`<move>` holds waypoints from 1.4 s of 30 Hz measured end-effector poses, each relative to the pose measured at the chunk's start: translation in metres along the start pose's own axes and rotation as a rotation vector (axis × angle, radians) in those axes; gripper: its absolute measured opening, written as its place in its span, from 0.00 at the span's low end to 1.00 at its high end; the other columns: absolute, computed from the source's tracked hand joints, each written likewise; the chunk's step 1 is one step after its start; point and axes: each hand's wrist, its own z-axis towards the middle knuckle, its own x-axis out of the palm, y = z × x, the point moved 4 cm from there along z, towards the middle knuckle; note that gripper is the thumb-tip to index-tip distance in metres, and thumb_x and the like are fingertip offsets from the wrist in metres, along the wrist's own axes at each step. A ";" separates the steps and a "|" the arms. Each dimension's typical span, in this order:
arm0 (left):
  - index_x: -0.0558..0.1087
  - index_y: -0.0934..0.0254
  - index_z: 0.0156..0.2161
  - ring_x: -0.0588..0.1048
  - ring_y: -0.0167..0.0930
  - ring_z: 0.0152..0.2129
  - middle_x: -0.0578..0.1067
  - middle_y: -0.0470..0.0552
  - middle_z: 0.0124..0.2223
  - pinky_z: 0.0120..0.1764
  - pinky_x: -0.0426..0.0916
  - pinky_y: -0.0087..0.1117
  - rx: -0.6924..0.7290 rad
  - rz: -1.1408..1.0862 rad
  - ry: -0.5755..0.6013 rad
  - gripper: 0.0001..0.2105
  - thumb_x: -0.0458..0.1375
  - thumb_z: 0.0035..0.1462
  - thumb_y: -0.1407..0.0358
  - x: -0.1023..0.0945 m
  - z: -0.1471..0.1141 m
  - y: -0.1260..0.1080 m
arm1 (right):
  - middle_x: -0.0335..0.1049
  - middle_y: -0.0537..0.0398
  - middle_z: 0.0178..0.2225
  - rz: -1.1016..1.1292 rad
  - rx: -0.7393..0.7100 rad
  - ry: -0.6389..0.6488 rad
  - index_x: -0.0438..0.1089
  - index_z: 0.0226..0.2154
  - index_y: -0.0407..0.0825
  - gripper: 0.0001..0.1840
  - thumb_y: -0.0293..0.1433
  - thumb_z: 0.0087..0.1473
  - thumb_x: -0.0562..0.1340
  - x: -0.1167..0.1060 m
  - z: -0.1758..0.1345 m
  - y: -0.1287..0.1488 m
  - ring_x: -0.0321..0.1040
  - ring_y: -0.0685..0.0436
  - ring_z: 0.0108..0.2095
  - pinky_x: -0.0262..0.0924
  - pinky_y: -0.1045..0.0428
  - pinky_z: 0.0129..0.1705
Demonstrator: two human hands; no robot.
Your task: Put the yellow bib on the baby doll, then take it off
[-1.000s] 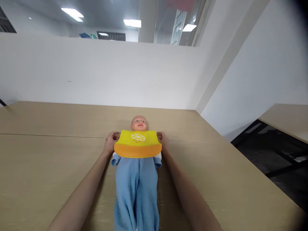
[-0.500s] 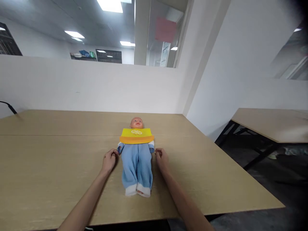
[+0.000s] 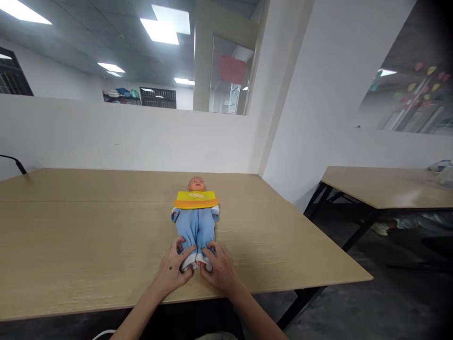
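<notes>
A baby doll (image 3: 196, 184) lies on its back on the wooden table, its head toward the wall. Across its chest is a yellow bib (image 3: 184, 196) with an orange lower edge and a white printed design. It wears light blue trousers (image 3: 189, 224) with white cuffs, and blue sleeves show at its sides. My left hand (image 3: 172, 270) grips the lower trouser leg on the left, fingers curled around the cuff. On the other leg, my right hand (image 3: 221, 268) does the same, thumb side beside the cuff. Part of a foot shows between my hands.
The light wooden table (image 3: 88, 245) reaches to a white wall (image 3: 141, 141) with a window above. A black cable (image 3: 20, 166) hangs at the far left edge. To the right, across a gap, stands a second table (image 3: 382, 186) with black legs.
Both my hands have moved from beside the doll's sleeves down to its trouser cuffs and closed on them. The view has shifted slightly.
</notes>
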 end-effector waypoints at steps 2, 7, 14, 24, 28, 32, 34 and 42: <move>0.72 0.57 0.52 0.70 0.36 0.43 0.60 0.58 0.55 0.44 0.71 0.40 -0.018 0.040 -0.014 0.21 0.55 0.52 0.68 0.001 0.000 0.001 | 0.65 0.46 0.42 -0.049 0.004 -0.028 0.69 0.41 0.49 0.13 0.34 0.52 0.61 0.002 0.002 -0.001 0.62 0.41 0.42 0.61 0.47 0.43; 0.74 0.58 0.50 0.72 0.35 0.41 0.64 0.59 0.53 0.43 0.72 0.37 0.007 0.046 -0.025 0.17 0.53 0.56 0.67 0.000 -0.002 0.002 | 0.65 0.48 0.39 -0.082 -0.026 -0.072 0.70 0.37 0.50 0.08 0.36 0.55 0.60 0.001 0.000 0.001 0.63 0.42 0.39 0.61 0.48 0.40; 0.75 0.59 0.48 0.73 0.33 0.40 0.67 0.59 0.51 0.43 0.72 0.34 0.034 0.052 -0.046 0.15 0.53 0.57 0.66 0.001 -0.002 0.003 | 0.67 0.48 0.37 -0.078 -0.030 -0.122 0.70 0.35 0.50 0.09 0.37 0.57 0.59 -0.003 0.001 0.003 0.64 0.43 0.38 0.60 0.49 0.40; 0.75 0.58 0.49 0.75 0.35 0.40 0.70 0.59 0.50 0.44 0.72 0.36 0.041 0.078 -0.068 0.15 0.55 0.58 0.62 0.002 -0.003 0.003 | 0.67 0.47 0.38 -0.034 0.012 -0.186 0.70 0.39 0.49 0.10 0.37 0.57 0.60 -0.006 0.000 0.001 0.65 0.43 0.40 0.62 0.48 0.41; 0.73 0.56 0.52 0.74 0.36 0.43 0.70 0.58 0.53 0.45 0.72 0.37 0.035 0.070 -0.089 0.17 0.54 0.58 0.62 0.002 -0.005 0.002 | 0.66 0.47 0.39 -0.014 0.028 -0.180 0.70 0.40 0.50 0.10 0.37 0.57 0.60 -0.006 0.000 0.000 0.65 0.42 0.40 0.63 0.48 0.41; 0.72 0.55 0.53 0.74 0.36 0.44 0.69 0.58 0.53 0.44 0.72 0.36 0.006 0.048 -0.121 0.17 0.52 0.59 0.64 -0.001 -0.006 0.004 | 0.66 0.46 0.39 -0.039 0.035 -0.164 0.70 0.41 0.50 0.11 0.38 0.58 0.60 -0.002 0.000 -0.003 0.66 0.42 0.41 0.64 0.48 0.41; 0.73 0.55 0.52 0.74 0.35 0.43 0.69 0.58 0.52 0.44 0.72 0.36 -0.013 0.042 -0.157 0.17 0.51 0.60 0.64 -0.003 -0.006 0.005 | 0.66 0.46 0.39 -0.061 0.038 -0.144 0.70 0.41 0.51 0.11 0.38 0.58 0.59 0.001 -0.001 -0.005 0.66 0.42 0.40 0.64 0.49 0.40; 0.71 0.58 0.50 0.74 0.35 0.38 0.70 0.55 0.44 0.35 0.72 0.33 -0.155 0.158 -0.135 0.16 0.55 0.56 0.61 -0.001 -0.010 -0.001 | 0.65 0.50 0.37 -0.090 0.034 -0.051 0.68 0.39 0.51 0.11 0.40 0.56 0.61 0.008 -0.001 -0.006 0.66 0.44 0.37 0.62 0.51 0.38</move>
